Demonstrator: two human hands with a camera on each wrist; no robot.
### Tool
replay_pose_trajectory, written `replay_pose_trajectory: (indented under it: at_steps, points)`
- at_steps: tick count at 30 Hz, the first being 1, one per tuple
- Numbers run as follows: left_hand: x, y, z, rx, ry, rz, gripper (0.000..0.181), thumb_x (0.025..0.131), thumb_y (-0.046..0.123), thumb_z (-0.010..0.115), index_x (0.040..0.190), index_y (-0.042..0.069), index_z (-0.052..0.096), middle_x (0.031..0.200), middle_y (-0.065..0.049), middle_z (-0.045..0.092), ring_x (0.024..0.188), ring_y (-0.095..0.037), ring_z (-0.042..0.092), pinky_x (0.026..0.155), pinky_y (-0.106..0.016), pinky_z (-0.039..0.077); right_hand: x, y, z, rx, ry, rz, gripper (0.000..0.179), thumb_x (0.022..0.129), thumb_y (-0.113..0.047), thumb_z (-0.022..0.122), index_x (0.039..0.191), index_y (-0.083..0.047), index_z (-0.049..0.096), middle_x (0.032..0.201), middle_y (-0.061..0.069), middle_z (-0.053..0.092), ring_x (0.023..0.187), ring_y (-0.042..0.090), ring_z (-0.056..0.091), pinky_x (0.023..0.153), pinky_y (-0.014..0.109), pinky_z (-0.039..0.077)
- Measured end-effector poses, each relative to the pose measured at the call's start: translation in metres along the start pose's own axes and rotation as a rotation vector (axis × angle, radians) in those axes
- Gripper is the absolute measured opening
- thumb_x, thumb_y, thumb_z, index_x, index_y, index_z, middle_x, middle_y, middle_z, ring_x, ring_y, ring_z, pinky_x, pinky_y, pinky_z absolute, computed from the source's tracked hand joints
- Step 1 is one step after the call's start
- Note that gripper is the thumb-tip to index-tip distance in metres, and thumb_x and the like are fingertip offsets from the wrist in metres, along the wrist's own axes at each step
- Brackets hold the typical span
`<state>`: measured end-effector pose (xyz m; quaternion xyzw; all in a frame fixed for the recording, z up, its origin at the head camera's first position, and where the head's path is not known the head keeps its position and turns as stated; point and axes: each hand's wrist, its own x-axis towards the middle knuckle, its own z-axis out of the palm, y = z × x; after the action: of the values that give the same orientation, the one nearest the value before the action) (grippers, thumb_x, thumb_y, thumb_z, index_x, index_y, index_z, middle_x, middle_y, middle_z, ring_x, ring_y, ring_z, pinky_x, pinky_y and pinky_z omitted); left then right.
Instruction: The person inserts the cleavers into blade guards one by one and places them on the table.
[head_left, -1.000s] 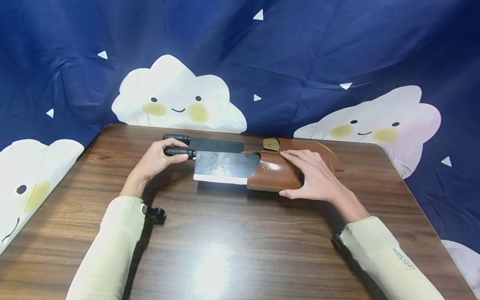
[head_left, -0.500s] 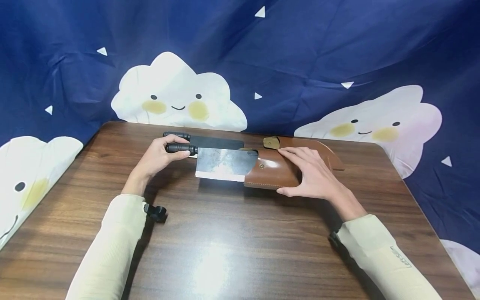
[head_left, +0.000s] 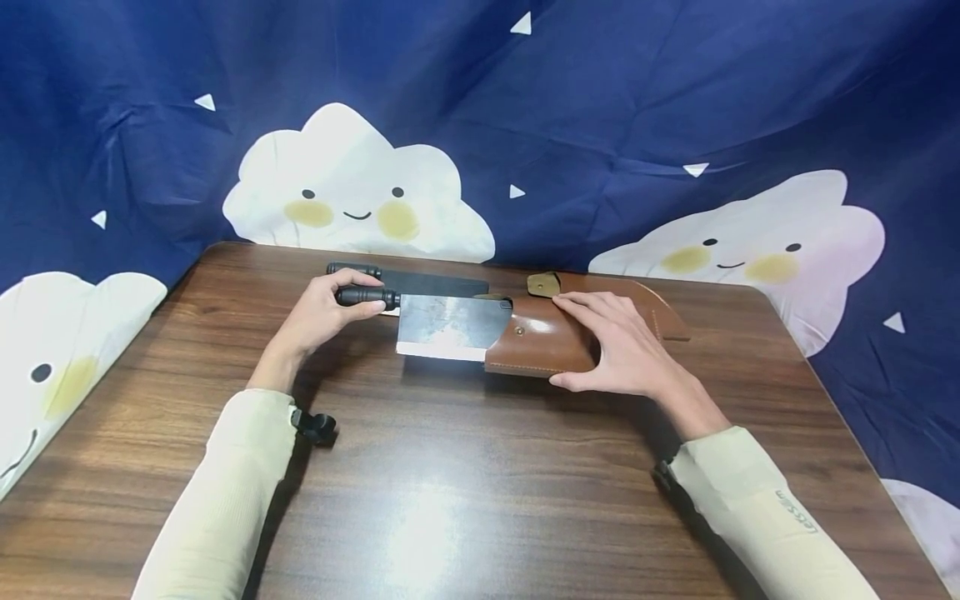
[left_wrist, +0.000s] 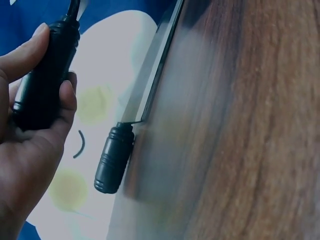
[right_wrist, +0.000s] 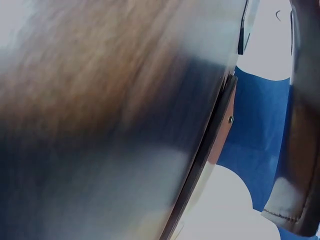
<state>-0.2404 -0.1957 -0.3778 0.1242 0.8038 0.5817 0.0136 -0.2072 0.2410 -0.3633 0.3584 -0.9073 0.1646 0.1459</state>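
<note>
In the head view a cleaver (head_left: 450,323) is held level above the table, its blade partly inside a brown leather sheath (head_left: 543,335). My left hand (head_left: 309,321) grips the cleaver's ridged black handle (left_wrist: 42,80), thumb on one side and fingers curled round the other in the left wrist view. On the right, my right hand (head_left: 622,346) holds the sheath's closed end between thumb and fingers. Part of that sheath (right_wrist: 305,120) fills the right edge of the right wrist view. The tip of the blade is hidden in the leather.
Behind lies a second cleaver (head_left: 435,286) with a black handle (left_wrist: 114,157). A second brown sheath (head_left: 600,286) with a snap flap (head_left: 543,284) lies at the back right. The wooden table (head_left: 480,467) ends at a blue cloud-patterned curtain (head_left: 570,108).
The blade has slid a little deeper into the sheath. My left hand has moved slightly right with the handle, and my right hand slightly left with the sheath.
</note>
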Motion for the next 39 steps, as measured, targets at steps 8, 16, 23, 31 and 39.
replay_pose_trajectory:
  at_steps: [8,16,23,31,39]
  points:
    - [0.001,0.005,0.005,-0.001,-0.001,-0.009,0.040,0.087,0.016,0.082,0.122,0.002,0.069,0.129,-0.017,0.058,0.095,-0.023,0.060,0.078,-0.024,0.050,0.004,-0.003,0.003,0.004,0.000,-0.016,0.109,0.062,-0.067,0.085,0.149,-0.011,0.051,0.144,0.009,0.054,0.127,0.032,0.047,0.099,0.052,0.032]
    - [0.001,0.005,0.007,-0.018,0.024,-0.023,0.038,0.086,0.015,0.083,0.120,0.004,0.070,0.125,-0.014,0.060,0.093,-0.023,0.061,0.077,-0.025,0.050,0.005,-0.003,0.003,0.002,0.013,-0.015,0.108,0.061,-0.066,0.085,0.148,-0.012,0.051,0.142,0.008,0.055,0.124,0.031,0.048,0.096,0.051,0.033]
    - [-0.001,0.010,0.011,-0.005,-0.001,-0.018,0.040,0.088,0.017,0.082,0.122,0.002,0.069,0.129,-0.016,0.058,0.095,-0.022,0.060,0.079,-0.024,0.050,0.005,-0.003,0.005,0.007,0.011,-0.010,0.109,0.061,-0.067,0.085,0.148,-0.011,0.052,0.143,0.008,0.054,0.125,0.030,0.048,0.096,0.051,0.033]
    - [-0.002,0.009,0.016,0.006,0.003,-0.012,0.039,0.088,0.017,0.082,0.121,0.002,0.069,0.123,-0.017,0.061,0.091,-0.020,0.061,0.077,-0.023,0.050,0.003,-0.005,0.005,0.017,-0.013,0.013,0.107,0.062,-0.067,0.085,0.148,-0.012,0.051,0.144,0.007,0.053,0.125,0.029,0.048,0.097,0.051,0.033]
    - [-0.004,0.008,0.019,0.015,0.018,-0.014,0.039,0.087,0.020,0.083,0.120,0.003,0.070,0.122,-0.014,0.061,0.091,-0.020,0.063,0.078,-0.023,0.051,0.000,-0.009,-0.003,0.032,-0.056,0.056,0.106,0.064,-0.067,0.085,0.150,-0.015,0.050,0.148,0.006,0.051,0.129,0.028,0.045,0.099,0.050,0.032]
